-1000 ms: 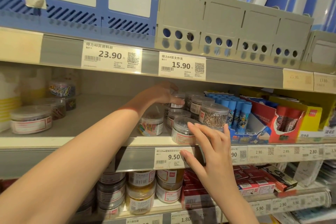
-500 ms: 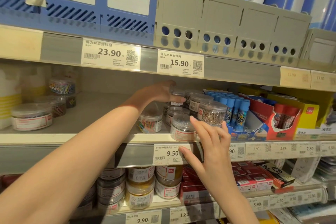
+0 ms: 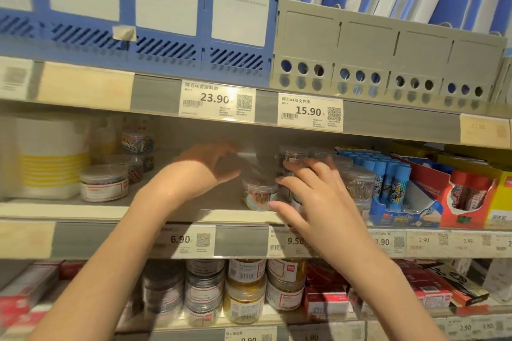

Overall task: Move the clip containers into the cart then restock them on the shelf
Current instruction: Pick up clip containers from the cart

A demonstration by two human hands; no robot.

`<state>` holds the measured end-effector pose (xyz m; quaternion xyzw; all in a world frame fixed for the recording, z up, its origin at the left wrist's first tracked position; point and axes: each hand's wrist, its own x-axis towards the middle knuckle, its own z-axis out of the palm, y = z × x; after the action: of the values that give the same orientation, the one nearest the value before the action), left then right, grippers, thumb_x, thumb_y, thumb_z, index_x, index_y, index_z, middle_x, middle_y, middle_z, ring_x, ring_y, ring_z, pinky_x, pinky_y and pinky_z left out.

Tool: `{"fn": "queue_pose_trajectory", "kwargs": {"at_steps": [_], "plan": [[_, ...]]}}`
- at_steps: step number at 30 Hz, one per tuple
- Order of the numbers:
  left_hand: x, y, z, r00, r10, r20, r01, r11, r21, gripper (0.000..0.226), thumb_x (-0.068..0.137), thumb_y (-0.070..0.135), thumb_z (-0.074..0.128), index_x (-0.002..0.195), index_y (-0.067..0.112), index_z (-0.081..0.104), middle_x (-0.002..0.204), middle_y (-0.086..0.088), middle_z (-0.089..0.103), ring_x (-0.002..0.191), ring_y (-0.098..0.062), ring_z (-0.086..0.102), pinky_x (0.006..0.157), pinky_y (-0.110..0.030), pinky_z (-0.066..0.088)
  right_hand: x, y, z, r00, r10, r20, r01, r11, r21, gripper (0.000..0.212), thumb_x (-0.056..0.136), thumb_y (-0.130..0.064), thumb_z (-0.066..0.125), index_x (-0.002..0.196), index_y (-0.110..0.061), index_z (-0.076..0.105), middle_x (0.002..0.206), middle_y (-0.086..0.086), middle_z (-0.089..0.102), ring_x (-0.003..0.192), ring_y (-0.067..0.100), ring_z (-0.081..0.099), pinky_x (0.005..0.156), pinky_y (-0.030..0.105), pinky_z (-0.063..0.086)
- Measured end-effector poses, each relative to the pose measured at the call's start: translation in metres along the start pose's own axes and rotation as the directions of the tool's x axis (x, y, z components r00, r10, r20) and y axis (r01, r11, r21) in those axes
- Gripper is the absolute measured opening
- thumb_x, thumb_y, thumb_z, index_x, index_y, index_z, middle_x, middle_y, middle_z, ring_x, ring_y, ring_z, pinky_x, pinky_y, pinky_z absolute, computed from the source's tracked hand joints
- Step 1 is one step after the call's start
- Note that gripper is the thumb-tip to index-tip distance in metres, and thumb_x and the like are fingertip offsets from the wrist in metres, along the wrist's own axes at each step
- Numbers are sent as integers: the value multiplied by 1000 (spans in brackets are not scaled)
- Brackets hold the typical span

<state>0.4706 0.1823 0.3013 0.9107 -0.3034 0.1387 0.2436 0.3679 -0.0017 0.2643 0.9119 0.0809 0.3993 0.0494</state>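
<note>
Clip containers (image 3: pixel 259 194) partly hidden by both hands; motion blur leaves either hand's fingers' grip unclear.

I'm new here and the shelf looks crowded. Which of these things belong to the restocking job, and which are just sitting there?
Part of the job:
- clip containers on the middle shelf
- left hand, blurred
- right hand, fingers spread at the tubs

Just there:
- blue glue sticks
- grey file boxes
- price tags
- jars below
</note>
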Motion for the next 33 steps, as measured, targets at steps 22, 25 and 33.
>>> {"fn": "queue_pose_trajectory", "kwargs": {"at_steps": [22,25,33], "plan": [[-90,-80,-32,963,-165,-212,176,984,35,25,81,60,52,97,44,64,72,32,58,82,10,57,81,-26,47,110,-64,38,829,-195,524,-85,883,462,36,89,-30,62,124,-31,59,141,-9,41,129,10,37,91,11,23],[-93,-86,-34,961,-159,-225,176,983,56,22,82,60,50,94,46,61,68,32,54,78,11,53,73,-21,44,118,-72,50,830,-222,511,-159,785,598,25,85,-24,67,109,-30,65,113,-23,52,116,5,46,90,11,31],[-96,-87,-33,956,-152,-252,193,971,144,18,84,65,40,77,53,51,63,32,48,87,10,53,63,-9,30,132,-79,72,862,-200,466,-250,631,734,31,72,-14,79,92,-31,62,100,-11,65,98,9,61,97,34,45]]}}
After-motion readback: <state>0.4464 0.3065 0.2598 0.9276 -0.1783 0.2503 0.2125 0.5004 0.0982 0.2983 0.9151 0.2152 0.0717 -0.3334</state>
